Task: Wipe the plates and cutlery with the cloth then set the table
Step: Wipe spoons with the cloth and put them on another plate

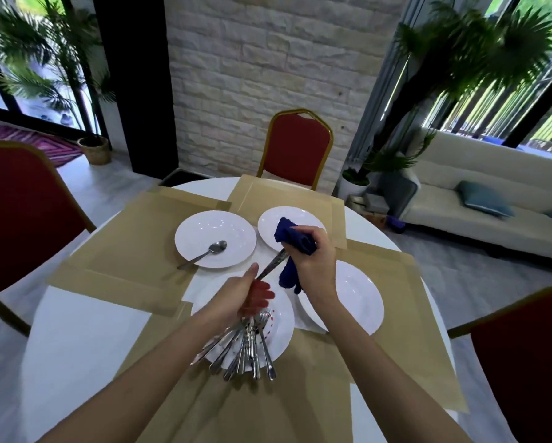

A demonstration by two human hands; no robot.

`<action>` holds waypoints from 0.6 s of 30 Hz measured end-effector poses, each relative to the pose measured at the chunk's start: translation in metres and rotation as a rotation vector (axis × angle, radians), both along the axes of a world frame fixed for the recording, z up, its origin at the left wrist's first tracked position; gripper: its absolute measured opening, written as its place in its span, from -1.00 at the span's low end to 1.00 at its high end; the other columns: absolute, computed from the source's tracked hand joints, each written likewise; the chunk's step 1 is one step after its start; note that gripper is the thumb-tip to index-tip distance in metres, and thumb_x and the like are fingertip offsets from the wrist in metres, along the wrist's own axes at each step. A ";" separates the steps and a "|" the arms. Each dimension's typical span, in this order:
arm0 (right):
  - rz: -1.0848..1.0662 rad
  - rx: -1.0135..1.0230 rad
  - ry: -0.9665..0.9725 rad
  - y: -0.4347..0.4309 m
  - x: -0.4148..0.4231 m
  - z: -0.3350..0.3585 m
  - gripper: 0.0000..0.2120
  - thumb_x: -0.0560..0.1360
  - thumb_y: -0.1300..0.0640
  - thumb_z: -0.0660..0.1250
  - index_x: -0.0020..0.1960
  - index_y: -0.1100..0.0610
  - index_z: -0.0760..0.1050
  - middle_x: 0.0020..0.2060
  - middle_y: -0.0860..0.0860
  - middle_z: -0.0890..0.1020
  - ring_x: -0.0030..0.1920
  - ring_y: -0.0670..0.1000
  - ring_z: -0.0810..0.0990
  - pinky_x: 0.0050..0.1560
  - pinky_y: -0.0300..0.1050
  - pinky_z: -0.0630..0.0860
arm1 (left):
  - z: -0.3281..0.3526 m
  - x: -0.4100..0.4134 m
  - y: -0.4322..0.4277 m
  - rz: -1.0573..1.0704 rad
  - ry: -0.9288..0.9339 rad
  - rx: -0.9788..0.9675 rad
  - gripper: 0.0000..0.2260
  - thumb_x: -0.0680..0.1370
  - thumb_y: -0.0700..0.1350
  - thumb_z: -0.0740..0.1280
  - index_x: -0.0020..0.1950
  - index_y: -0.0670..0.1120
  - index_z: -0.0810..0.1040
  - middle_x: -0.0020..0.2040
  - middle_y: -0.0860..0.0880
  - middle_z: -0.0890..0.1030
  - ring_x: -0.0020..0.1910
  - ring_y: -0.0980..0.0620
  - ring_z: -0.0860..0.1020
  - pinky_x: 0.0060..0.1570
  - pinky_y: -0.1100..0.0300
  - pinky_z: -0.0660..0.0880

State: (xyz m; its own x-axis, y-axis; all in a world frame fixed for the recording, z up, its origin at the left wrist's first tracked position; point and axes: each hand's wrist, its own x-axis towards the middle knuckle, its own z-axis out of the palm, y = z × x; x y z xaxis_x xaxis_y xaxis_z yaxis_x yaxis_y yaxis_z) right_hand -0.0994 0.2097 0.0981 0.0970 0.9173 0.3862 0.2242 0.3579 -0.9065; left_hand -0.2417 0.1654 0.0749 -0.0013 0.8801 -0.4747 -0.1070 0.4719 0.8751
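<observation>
Over on the left, a red padded chair with a gold frame (22, 219) stands at the round white table (76, 346), which is laid with overlapping tan placemats (124, 257). Moving in, the far-left white ceramic plate (201, 231) sits on its mat with a silver metal spoon (204, 255) lying in it, bowl on the plate and handle running off the near-left rim. Now the left hand (239, 295), up above the near white plate (281, 327): its grip is clenched around a bundle of silver cutlery (245, 350), handles fanning down toward that plate's near rim, forks among them. From the top of that fist one patterned silver utensil (271, 266) angles up to the right, thumb alongside it. Its far end vanishes into the dark blue cloth (295, 241), so I cannot tell which kind of utensil it is. The right hand (313, 257) has its grip closed on that cloth, bunched around the utensil, a tail of cloth hanging below the fist. Behind the cloth sits a far white plate (274, 222), and under the right forearm a right-side white plate (360, 298). A second red chair (297, 151) stands at the far side, a third red chair (523, 362) near right, and a cream sofa (460, 193) far right.
</observation>
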 end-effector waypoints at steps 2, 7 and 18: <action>0.082 0.129 -0.120 -0.003 -0.007 -0.008 -0.63 0.31 0.39 0.47 -0.08 -0.04 0.55 -0.07 0.00 0.58 -0.04 -0.09 0.56 0.00 -0.25 0.49 | -0.002 -0.007 0.017 -0.008 -0.351 -0.158 -0.54 0.59 0.15 0.17 -0.10 -0.23 0.60 -0.24 -0.13 0.64 -0.36 0.01 0.57 -0.35 0.24 0.53; 0.280 0.145 -0.279 -0.009 -0.012 -0.049 -0.59 0.27 0.45 0.46 0.00 0.06 0.60 -0.05 -0.06 0.57 -0.02 -0.21 0.55 0.03 -0.35 0.45 | -0.025 -0.016 0.051 0.019 -0.367 -0.156 -0.81 0.58 -0.27 0.19 -0.23 -0.15 0.45 -0.40 -0.06 0.47 -0.58 0.13 0.45 -0.56 0.35 0.43; 0.262 -1.229 1.001 0.014 0.018 -0.102 -0.55 0.46 -0.17 0.26 0.01 0.18 0.66 -0.10 0.11 0.66 -0.27 0.00 0.65 -0.30 -0.21 0.60 | -0.088 -0.090 0.126 -0.147 0.891 0.056 -0.72 0.64 -0.02 0.13 0.09 -0.21 0.50 -0.04 -0.18 0.66 -0.02 -0.19 0.60 -0.03 0.08 0.47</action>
State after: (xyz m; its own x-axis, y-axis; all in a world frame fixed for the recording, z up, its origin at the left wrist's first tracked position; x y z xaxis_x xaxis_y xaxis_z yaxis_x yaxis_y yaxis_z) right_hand -0.0817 0.2232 -0.0034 -0.3565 0.6396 -0.6811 -0.5545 -0.7315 -0.3968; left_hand -0.3314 0.2915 -0.0130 -0.2335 0.9221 -0.3084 0.6791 0.3817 0.6270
